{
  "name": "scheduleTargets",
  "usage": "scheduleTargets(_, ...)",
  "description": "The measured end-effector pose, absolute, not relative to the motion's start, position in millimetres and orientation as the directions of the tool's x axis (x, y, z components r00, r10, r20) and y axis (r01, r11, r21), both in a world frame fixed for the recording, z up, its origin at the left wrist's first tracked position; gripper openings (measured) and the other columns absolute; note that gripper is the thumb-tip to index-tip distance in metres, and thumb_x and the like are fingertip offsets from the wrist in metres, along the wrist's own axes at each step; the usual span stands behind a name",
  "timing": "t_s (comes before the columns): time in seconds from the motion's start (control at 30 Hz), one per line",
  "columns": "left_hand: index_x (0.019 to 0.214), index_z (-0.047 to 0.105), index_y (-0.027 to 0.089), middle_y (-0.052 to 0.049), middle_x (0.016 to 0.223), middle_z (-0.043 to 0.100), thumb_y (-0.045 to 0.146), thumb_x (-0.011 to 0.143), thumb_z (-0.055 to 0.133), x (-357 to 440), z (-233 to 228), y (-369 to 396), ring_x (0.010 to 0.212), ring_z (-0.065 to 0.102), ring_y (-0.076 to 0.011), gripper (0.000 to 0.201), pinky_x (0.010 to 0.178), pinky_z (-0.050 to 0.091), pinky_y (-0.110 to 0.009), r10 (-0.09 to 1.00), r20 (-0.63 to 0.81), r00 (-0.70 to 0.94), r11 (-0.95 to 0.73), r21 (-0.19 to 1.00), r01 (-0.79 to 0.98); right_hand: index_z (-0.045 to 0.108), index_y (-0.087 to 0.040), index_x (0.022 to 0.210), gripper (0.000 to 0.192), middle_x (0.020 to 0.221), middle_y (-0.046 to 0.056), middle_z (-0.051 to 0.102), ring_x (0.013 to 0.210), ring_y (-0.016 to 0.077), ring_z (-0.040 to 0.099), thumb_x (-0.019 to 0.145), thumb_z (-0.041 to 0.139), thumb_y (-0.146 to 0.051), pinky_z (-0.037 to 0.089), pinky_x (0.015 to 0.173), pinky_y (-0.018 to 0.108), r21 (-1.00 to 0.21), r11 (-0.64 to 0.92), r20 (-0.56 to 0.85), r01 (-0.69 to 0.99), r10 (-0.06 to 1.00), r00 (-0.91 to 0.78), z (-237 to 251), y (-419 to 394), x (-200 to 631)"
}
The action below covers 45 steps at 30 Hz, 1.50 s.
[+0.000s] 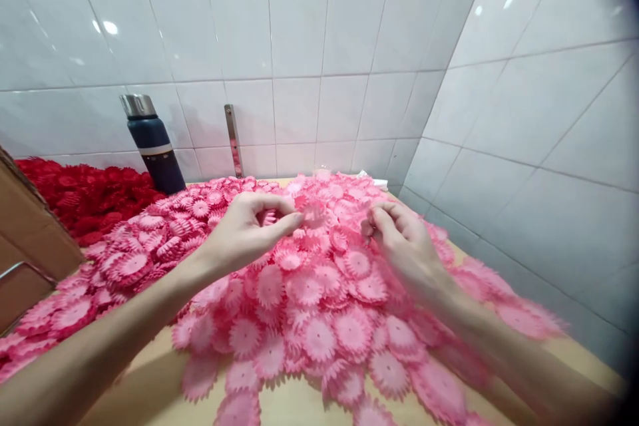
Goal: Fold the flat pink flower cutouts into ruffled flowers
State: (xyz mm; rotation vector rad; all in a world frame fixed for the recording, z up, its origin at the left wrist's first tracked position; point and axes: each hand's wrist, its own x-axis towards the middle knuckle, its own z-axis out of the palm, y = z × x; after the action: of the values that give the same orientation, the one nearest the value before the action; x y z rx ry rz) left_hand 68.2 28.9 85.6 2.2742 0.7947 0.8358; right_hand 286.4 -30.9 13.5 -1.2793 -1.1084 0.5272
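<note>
A big heap of pink flower-shaped petal pieces covers the wooden table. My left hand is raised over the heap, thumb and fingers pinching a pink petal piece. My right hand hovers just to its right with fingers curled together; it is blurred, and whether it holds a piece is unclear.
A dark blue flask with a steel cap stands against the tiled wall. Red petal pieces are piled at the back left. A brown cardboard box stands at the left edge. A metal strip leans on the wall.
</note>
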Motion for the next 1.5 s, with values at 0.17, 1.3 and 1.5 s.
scheduleTargets(0.17, 0.074, 0.075, 0.015, -0.004, 0.068, 0.07, 0.031, 0.08, 0.063, 42.3, 88.0, 17.0, 0.062, 0.058, -0.0138, 0.021, 0.057, 0.041, -0.023, 0.789, 0.266, 0.554, -0.527, 0.756, 0.388, 0.055, -0.021, 0.075, 0.026, 0.067, -0.001, 0.049, 0.061, 0.0141, 0.046, 0.087, 0.059, -0.043, 0.039, 0.061, 0.029, -0.931, 0.317, 0.364, 0.178, 0.808, 0.463, 14.6, -24.3, 302.7)
scheduleTargets(1.3, 0.079, 0.056, 0.017, 0.004, 0.06, 0.048, 0.042, 0.089, 0.052, 98.1, 7.9, 52.5, 0.048, 0.037, -0.0089, 0.027, 0.046, 0.033, -0.022, 0.897, 0.284, 0.338, -0.282, 0.958, -0.056, 0.073, -0.015, 0.084, 0.03, 0.076, 0.005, 0.069, 0.064, 0.0142, 0.058, 0.086, 0.059, -0.043, 0.043, 0.058, 0.027, -0.839, 0.386, 0.21, 0.384, 0.881, -0.424, 46.6, 42.8, 269.1)
scheduleTargets(1.5, 0.082, 0.059, 0.016, -0.001, 0.075, 0.058, 0.037, 0.084, 0.062, 89.3, -7.7, 52.8, 0.061, 0.048, -0.0109, 0.021, 0.055, 0.039, -0.023, 0.917, 0.267, 0.298, -0.276, 0.961, -0.011, 0.073, -0.014, 0.078, 0.034, 0.072, 0.005, 0.069, 0.061, 0.0126, 0.056, 0.085, 0.06, -0.044, 0.043, 0.058, 0.027, -0.89, 0.317, 0.166, 0.329, 0.895, -0.414, 26.8, 48.5, 272.7)
